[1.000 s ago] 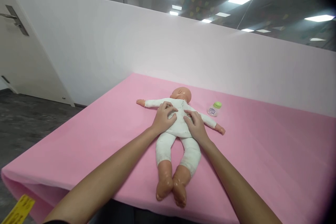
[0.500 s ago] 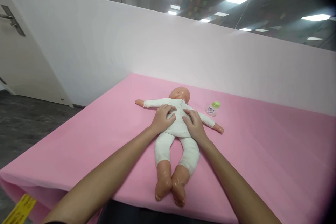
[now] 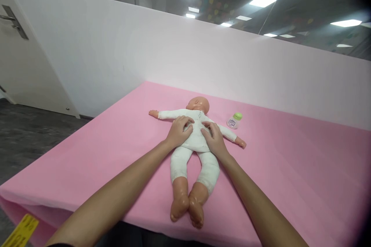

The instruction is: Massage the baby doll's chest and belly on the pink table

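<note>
A baby doll (image 3: 197,141) with a white cloth body lies face down, head away from me, arms stretched to both sides. Its head is turned to the left. My left hand (image 3: 180,131) rests on the left side of its back, fingers spread and slightly curved, thumb toward the spine. On the right side of the back lies my right hand (image 3: 213,137), likewise open with the thumb pointing inward. Neither hand grips anything. Beyond the doll's right-hand arm a small clear bottle with a green cap (image 3: 234,120) stands on the pink cloth.
The pink cloth (image 3: 116,154) covers the table and hangs over its front edge. Behind it rises a white wall (image 3: 185,50) with glass above. At the left is a door (image 3: 26,61). A yellow strip (image 3: 21,231) shows at lower left.
Both hands keep their places on the doll's back, with hardly any finger movement. The whole view has shifted very slightly; the doll and bottle stay where they were.
</note>
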`<state>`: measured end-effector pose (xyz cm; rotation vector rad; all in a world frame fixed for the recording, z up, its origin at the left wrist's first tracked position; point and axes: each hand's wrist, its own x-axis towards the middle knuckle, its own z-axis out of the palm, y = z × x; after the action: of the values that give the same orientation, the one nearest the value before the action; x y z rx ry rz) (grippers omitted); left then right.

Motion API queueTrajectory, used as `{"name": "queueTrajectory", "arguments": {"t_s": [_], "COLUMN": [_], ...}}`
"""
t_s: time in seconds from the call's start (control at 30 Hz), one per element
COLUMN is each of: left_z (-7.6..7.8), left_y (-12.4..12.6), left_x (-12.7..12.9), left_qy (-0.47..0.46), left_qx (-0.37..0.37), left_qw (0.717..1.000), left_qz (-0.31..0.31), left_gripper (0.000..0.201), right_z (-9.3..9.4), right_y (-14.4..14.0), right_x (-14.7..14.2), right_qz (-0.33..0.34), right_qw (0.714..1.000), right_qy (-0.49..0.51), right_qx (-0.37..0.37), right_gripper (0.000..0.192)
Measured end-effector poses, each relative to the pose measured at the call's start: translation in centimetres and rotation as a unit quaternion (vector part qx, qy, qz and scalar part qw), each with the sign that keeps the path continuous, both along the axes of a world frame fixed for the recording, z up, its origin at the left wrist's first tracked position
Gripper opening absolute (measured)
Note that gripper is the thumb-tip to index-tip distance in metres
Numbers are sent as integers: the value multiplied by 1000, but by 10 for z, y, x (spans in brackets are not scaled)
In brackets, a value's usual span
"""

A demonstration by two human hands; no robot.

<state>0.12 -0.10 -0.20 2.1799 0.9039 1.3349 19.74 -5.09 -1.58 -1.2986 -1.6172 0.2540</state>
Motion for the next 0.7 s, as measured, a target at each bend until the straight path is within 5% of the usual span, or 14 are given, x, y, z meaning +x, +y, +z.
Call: {"name": "queueTrajectory", "arguments": {"t_s": [0.7], "left_z": [0], "left_y": [0], "left_x": [0], "left_qy": [3], "left_qx": [-13], "left_qw": [1000], "left_qz": [0], "left_gripper": [20], "right_z": [-1], "right_y": [0], "right_x": [2], "right_qz": [9], "right_qw": [1000], "right_qy": [-9], "right_qx": [2], "right_gripper": [27]}}
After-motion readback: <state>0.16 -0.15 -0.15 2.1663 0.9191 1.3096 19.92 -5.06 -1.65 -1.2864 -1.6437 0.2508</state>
